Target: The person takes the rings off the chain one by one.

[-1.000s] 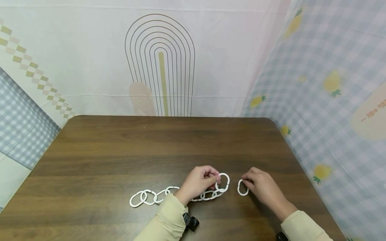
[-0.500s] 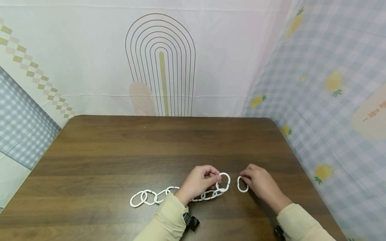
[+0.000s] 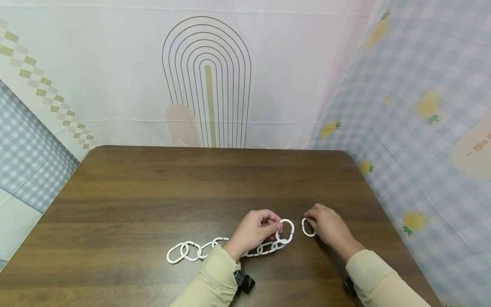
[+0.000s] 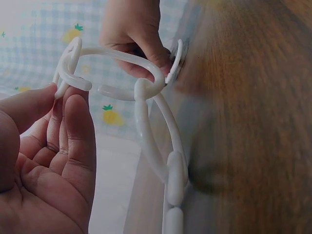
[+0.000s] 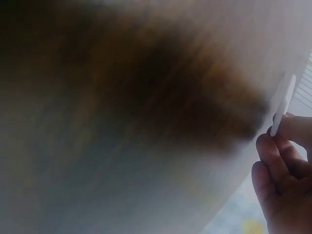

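A chain of white plastic links point(image 3: 184, 251) runs along the table, partly hidden behind my left forearm. My left hand point(image 3: 253, 232) pinches the link at its right end between thumb and fingers; that end is raised. In the left wrist view the pinched link point(image 4: 68, 68) hooks through the following open-gapped link point(image 4: 126, 58), from which more links hang down. To the right, my right hand point(image 3: 330, 226) pinches a separate white link point(image 3: 308, 228) between thumb and forefinger. This link stands apart from the chain. The right wrist view shows the loose link point(image 5: 284, 105) edge-on at the fingertips.
The dark wooden table point(image 3: 184, 183) has rounded far corners. Behind it hangs a white cloth point(image 3: 287, 76) with line patterns, and a blue checked cloth point(image 3: 402, 140) with pineapples runs along the right edge. Black cameras point(image 3: 245, 282) sit on the wrists.
My right hand has moved slightly away from me and left, carrying its link and tilting it. My left hand holds the chain's end almost still.
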The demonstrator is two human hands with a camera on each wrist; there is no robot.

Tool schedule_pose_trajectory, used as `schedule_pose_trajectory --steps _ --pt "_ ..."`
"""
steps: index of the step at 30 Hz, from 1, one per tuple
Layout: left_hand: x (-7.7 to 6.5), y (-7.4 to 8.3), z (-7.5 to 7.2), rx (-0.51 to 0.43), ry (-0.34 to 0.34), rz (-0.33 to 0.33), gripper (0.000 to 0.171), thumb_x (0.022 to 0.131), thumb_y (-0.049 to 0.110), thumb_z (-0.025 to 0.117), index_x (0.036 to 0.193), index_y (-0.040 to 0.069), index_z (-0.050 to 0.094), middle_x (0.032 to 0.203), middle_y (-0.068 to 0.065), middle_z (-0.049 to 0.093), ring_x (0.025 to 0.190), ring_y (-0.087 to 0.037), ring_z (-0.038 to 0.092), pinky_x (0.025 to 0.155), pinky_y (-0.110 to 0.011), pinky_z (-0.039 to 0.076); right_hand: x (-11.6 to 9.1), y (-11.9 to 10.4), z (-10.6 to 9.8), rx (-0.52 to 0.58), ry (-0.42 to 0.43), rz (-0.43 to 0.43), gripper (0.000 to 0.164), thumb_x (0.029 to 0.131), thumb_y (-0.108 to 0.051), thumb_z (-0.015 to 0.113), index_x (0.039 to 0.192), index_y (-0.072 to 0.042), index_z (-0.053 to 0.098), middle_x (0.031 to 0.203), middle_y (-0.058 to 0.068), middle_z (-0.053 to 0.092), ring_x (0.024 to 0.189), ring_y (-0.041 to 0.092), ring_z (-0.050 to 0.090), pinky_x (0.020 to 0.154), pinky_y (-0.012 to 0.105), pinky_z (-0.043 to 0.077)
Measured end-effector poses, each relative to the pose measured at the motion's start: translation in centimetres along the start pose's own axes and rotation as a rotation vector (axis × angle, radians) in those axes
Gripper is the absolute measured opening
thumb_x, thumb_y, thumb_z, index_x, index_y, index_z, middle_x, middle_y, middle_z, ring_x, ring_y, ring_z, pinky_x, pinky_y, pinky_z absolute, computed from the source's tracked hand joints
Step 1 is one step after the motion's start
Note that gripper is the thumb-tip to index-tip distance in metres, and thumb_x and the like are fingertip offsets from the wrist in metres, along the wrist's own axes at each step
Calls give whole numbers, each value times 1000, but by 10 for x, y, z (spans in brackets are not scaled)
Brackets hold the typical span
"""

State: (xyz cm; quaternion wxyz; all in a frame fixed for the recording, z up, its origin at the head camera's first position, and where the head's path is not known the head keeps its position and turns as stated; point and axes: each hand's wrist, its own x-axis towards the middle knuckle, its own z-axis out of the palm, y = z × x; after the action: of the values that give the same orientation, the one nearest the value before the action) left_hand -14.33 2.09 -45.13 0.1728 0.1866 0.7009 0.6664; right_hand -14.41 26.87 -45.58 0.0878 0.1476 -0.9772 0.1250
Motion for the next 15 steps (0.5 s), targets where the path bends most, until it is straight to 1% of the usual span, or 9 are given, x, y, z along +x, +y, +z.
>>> schedule_pose_trajectory --steps 4,6,11,13,15 --pt "0 1 -1 -9 -6 1 9 94 4 69 97 -4 70 82 -9 71 65 -11 63 63 -23 57 4 3 1 6 4 9 6 86 -4 77 91 -8 77 84 -1 64 75 18 64 67 38 54" --pt "0 2 -1 -9 -7 0 9 93 5 69 97 -4 70 82 -9 72 66 -15 65 64 -26 58 6 4 2 8 2 20 6 87 -4 77 91 -8 78 84 -1 64 75 18 64 68 38 54" --pt "0 3 0 3 -4 5 10 93 5 70 97 -4 70 83 -11 72 72 -29 68 70 -42 60 11 5 1 11 -10 41 5 87 -5 77 92 -8 78 84 -1 64 75 18 64 68 39 54" --pt "0 4 0 4 -5 8 10 94 5 69 97 -4 70 83 -12 72 72 -31 68 71 -47 60 13 5 1 13 -11 38 5 87 -5 76 92 -8 78 84 -1 64 76 18 64 68 40 54" --pt "-1 4 0 -1 -4 10 9 94 5 69 97 -4 70 83 -13 72 71 -31 67 71 -49 59 14 6 1 14 -11 31 5 87 -5 76 92 -7 78 83 -1 64 75 19 64 68 40 54"
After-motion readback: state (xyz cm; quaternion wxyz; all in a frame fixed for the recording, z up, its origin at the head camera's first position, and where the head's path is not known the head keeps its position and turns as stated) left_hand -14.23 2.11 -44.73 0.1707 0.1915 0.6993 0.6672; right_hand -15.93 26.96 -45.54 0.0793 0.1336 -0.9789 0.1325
